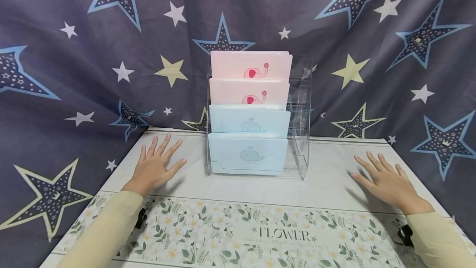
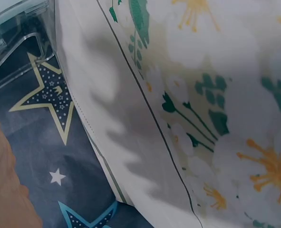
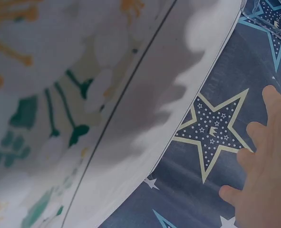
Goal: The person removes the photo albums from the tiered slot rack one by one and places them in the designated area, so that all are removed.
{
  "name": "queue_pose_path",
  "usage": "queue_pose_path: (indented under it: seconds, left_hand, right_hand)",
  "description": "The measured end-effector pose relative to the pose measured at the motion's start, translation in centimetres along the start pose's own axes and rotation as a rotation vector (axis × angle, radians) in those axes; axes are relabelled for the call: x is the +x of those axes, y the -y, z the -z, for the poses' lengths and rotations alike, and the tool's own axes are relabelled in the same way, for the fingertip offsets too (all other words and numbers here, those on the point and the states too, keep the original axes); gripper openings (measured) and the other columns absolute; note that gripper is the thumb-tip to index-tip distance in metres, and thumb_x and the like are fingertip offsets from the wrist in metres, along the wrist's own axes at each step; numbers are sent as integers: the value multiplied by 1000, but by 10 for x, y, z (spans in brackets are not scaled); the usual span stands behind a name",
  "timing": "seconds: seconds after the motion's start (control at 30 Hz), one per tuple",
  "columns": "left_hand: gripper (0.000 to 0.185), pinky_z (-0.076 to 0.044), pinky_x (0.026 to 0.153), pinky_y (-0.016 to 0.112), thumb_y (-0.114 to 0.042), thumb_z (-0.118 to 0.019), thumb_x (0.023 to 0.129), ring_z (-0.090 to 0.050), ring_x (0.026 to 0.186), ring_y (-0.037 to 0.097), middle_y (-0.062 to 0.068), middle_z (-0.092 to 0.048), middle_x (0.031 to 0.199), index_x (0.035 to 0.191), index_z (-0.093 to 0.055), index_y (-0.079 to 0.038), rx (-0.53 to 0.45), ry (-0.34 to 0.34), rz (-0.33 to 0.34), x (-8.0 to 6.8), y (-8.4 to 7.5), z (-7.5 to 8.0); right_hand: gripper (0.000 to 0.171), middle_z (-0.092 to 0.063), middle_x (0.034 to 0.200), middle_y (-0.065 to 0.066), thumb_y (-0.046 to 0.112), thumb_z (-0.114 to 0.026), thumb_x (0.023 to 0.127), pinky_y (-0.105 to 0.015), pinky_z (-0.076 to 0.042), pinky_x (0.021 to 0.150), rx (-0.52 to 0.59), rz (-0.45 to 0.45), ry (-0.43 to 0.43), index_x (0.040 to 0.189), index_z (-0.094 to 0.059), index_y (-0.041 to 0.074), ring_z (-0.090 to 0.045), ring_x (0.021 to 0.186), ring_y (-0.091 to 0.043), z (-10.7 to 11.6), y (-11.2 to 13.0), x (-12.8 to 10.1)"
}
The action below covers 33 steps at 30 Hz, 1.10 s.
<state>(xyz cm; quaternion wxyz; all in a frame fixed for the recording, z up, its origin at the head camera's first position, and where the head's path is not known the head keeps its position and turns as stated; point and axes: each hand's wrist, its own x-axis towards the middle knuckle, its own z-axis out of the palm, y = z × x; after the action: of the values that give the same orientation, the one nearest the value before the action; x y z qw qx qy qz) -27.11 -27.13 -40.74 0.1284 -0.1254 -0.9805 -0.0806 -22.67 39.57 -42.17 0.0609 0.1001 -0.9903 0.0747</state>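
Folders [image 1: 248,154] in the clear rack [image 1: 299,135] look light, thin and bendable; best pinched at a top edge. Both hands, left [image 1: 154,168] and right [image 1: 386,181], lie spread flat on the desk [image 1: 323,185].

two pink elephant folders [image 1: 250,67], two blue whale folders [image 1: 248,152], one clear rack [image 1: 299,135], seemingly one floral mat [image 1: 223,235], two hands [image 1: 154,166]

Clear acrylic tiered rack [image 1: 299,135] stands upright at centre of table's back edge. Holds 4 envelopes stepped front to back: 2 pale blue w/ whale print [image 1: 248,152] in front tiers, 2 pink w/ elephant print [image 1: 250,66] behind. Rack's right part shows no envelopes.
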Motion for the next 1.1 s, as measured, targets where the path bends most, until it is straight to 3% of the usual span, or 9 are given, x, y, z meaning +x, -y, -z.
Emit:
queue_pose_path:
  seconds: [0.1,0.43,0.7,0.9,1.1]
  left_hand:
    - [74,8,113,71,-67,-41,99,3,149,45,12,-11,167,161,-25,-30,-14,-2,4,0,0,0]
    - [74,10,111,72,-67,-33,101,8,148,46,11,1,167,162,-12,-32,-127,59,74,4,0,-3]
    - [71,11,112,70,-64,-25,104,11,148,45,11,4,167,163,-7,-29,-349,80,118,20,-10,-10]
    - [66,7,115,67,-60,-23,106,5,149,44,13,-5,167,162,-16,-26,-498,41,112,34,-28,-15]
    - [62,-5,117,66,-60,-26,105,-7,151,38,9,-16,166,161,-21,-32,-710,21,154,49,-46,-16]
  right_hand:
    - [75,-13,163,-24,61,-44,101,-80,-2,105,19,-5,4,161,-23,21,-7,145,-53,1,2,1]
    - [73,-11,164,-23,56,-43,103,-81,-6,104,97,8,18,162,-20,20,-10,146,-52,3,12,6]
    - [69,-11,163,-24,51,-40,106,-81,-12,101,223,14,39,162,-17,16,-13,145,-52,6,25,8]
    - [67,-12,163,-24,46,-40,108,-84,-13,98,318,38,28,163,-14,18,-14,144,-53,7,34,14]
    - [63,-14,161,-30,36,-40,109,-78,-15,106,453,112,14,161,-18,9,-15,143,-55,12,45,17]
